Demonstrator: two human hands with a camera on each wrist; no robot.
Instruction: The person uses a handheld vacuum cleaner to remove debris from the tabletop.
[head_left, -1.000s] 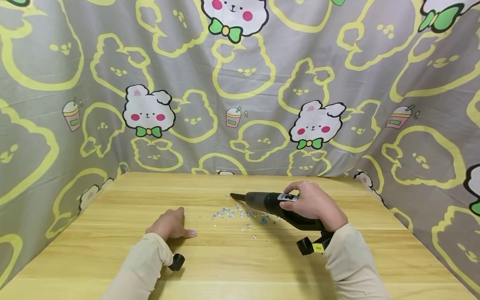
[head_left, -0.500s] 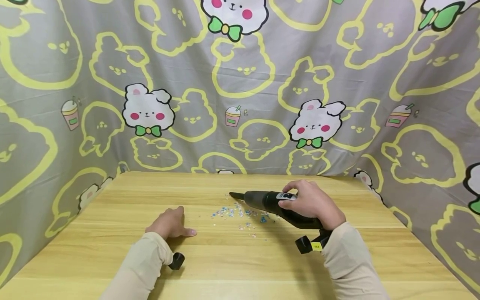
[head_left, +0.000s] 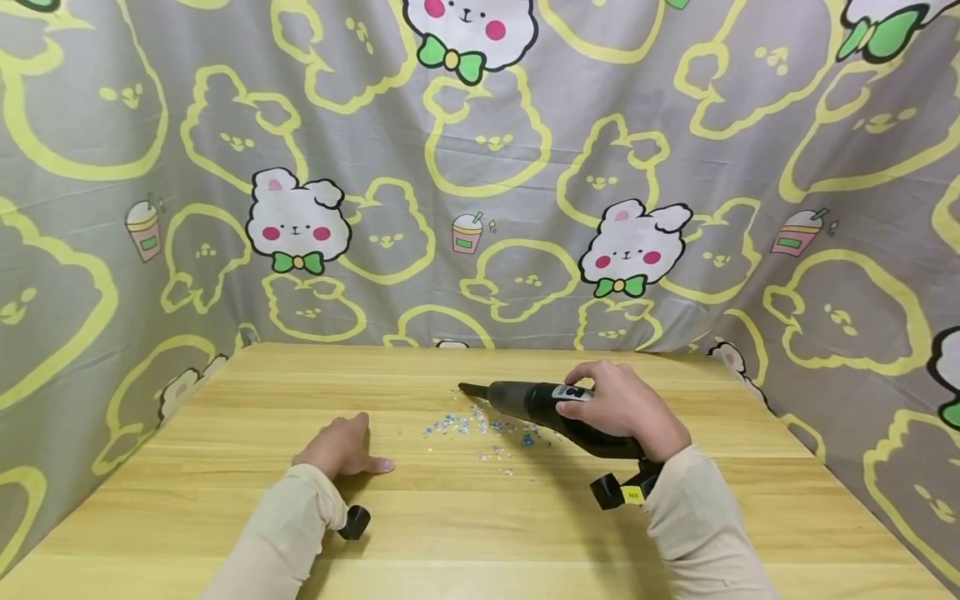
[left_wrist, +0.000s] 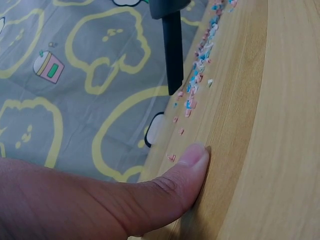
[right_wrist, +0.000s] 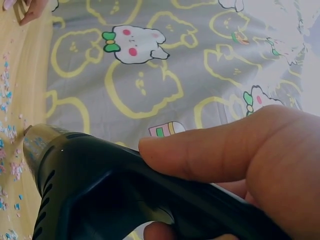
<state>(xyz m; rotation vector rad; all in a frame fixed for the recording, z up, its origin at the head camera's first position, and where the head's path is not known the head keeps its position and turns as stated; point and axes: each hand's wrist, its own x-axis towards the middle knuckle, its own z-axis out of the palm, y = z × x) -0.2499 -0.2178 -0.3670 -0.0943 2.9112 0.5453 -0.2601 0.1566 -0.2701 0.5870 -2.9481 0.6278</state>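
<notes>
My right hand [head_left: 630, 408] grips a black handheld vacuum cleaner [head_left: 517, 402] by its handle, thumb along the side in the right wrist view. Its narrow nozzle [head_left: 472, 392] points left and tips down close over the table, at the far side of scattered blue, pink and white scraps [head_left: 459, 423]. In the left wrist view, the nozzle [left_wrist: 173, 55] slants down beside the line of scraps [left_wrist: 202, 55]. To the left, my left hand [head_left: 341, 450] rests on the table with nothing in it, thumb stretched toward the scraps. Its other fingers are partly hidden in the head view.
The wooden table [head_left: 480, 533] reaches back to a grey curtain [head_left: 420, 150] with yellow outlines and white cartoon heads, which also hangs along both sides. A black wrist camera [head_left: 355, 522] sits under the left wrist, and another wrist camera [head_left: 607, 492] under the right.
The right hand and the vacuum cleaner have shifted very slightly left since a second ago. The left hand stays in place, and the scraps look much the same.
</notes>
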